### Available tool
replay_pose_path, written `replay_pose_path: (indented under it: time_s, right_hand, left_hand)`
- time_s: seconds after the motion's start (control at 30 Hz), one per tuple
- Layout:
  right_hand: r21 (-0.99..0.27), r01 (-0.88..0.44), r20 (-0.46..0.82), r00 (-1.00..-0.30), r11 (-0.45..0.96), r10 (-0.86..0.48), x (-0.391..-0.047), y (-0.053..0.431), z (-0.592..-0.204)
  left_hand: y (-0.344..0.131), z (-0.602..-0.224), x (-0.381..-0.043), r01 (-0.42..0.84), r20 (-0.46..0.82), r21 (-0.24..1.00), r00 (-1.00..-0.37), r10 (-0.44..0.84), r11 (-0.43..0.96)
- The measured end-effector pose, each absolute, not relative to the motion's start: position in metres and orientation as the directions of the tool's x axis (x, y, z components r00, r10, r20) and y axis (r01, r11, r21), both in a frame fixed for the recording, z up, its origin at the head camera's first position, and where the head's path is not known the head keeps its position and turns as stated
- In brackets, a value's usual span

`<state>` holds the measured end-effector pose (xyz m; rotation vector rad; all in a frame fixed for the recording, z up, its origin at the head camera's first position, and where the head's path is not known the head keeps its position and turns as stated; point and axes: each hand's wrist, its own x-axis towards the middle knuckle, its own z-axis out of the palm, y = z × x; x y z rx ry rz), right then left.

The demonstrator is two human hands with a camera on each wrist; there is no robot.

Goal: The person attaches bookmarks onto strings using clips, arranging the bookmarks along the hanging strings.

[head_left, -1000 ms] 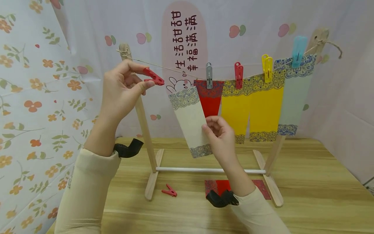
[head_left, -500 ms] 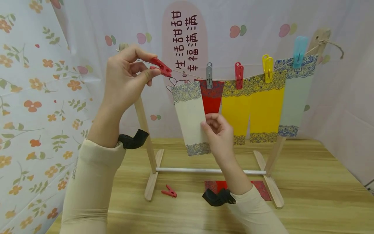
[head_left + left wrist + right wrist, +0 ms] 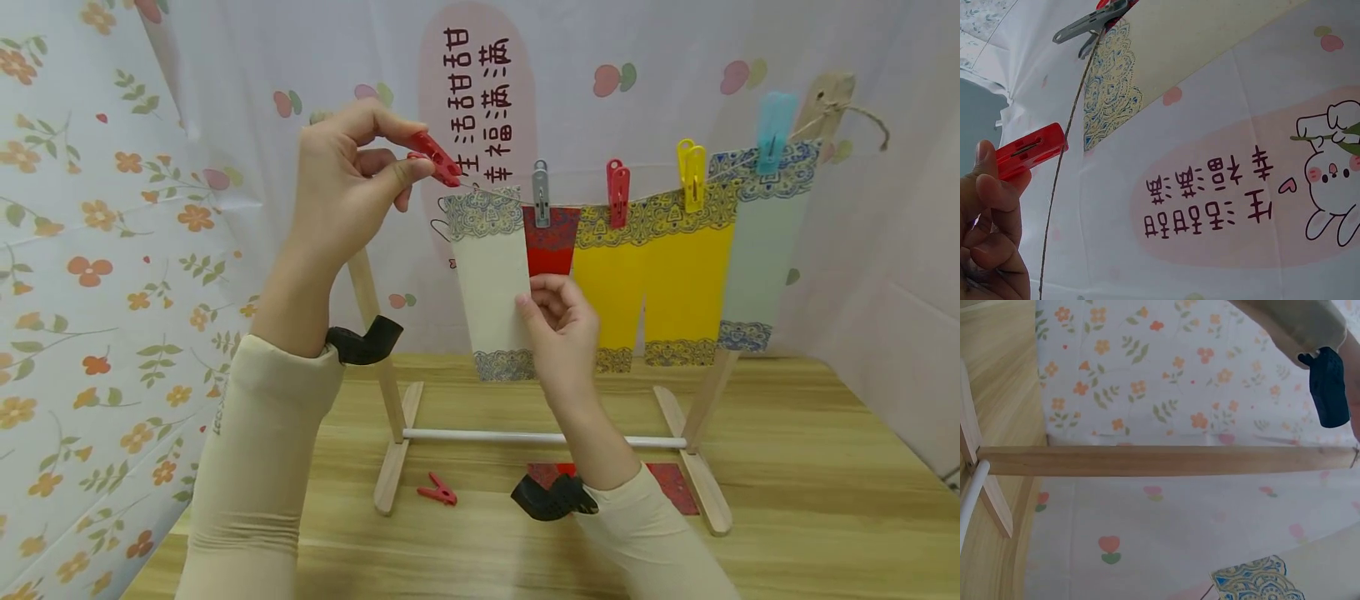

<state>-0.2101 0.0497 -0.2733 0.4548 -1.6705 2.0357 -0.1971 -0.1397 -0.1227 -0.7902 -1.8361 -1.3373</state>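
Note:
My left hand point(image 3: 352, 167) pinches a red clothespin point(image 3: 438, 158) by its handles, between thumb and fingers. In the left wrist view the tip of the clothespin point(image 3: 1032, 150) meets the string point(image 3: 1054, 187); whether it touches cannot be told. My right hand point(image 3: 562, 333) holds a cream paper strip point(image 3: 491, 283) by its right edge, thumb in front. The strip has blue-and-gold patterned ends and hangs nearly upright, its top edge at the string, below and right of the clothespin. The right wrist view shows only a patterned end of the strip point(image 3: 1260, 581), not the hand.
A grey clothespin point(image 3: 541, 196) holds a red strip point(image 3: 550, 246) on the string. Further right hang yellow strips point(image 3: 686, 283) and a pale strip point(image 3: 765, 258). The wooden rack point(image 3: 390, 400) stands on the table, with a loose red clothespin point(image 3: 438, 490) and a red strip point(image 3: 671, 483) lying there.
My left hand has moved right and up with the red clothespin, to the string. My right hand has raised the cream strip and turned it more upright.

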Motion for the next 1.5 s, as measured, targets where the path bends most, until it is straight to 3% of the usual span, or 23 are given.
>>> replay_pose_path:
  time_s: [0.13, 0.27, 0.83, 1.5]
  right_hand:
    - [-0.788, -0.596, 0.571, -0.801, -0.155, 0.181, -0.213, 0.049, -0.275]
    - [-0.78, -0.611, 0.585, -0.788, -0.136, 0.192, -0.215, 0.047, -0.275]
    - [-0.769, -0.63, 0.597, -0.77, -0.113, 0.226, -0.224, 0.041, -0.277]
    - [-0.776, -0.622, 0.583, -0.772, -0.107, 0.253, -0.222, 0.036, -0.276]
  left_hand:
    - [-0.139, -0.12, -0.2, 0.774, 0.786, 0.583, -0.615, 0.072, 0.247]
    - [-0.138, -0.12, -0.202, 0.756, 0.766, 0.597, -0.637, 0.09, 0.269]
    - [-0.132, -0.122, -0.202, 0.764, 0.767, 0.553, -0.623, 0.156, 0.331]
    - [-0.129, -0.127, -0.202, 0.736, 0.725, 0.577, -0.661, 0.191, 0.355]
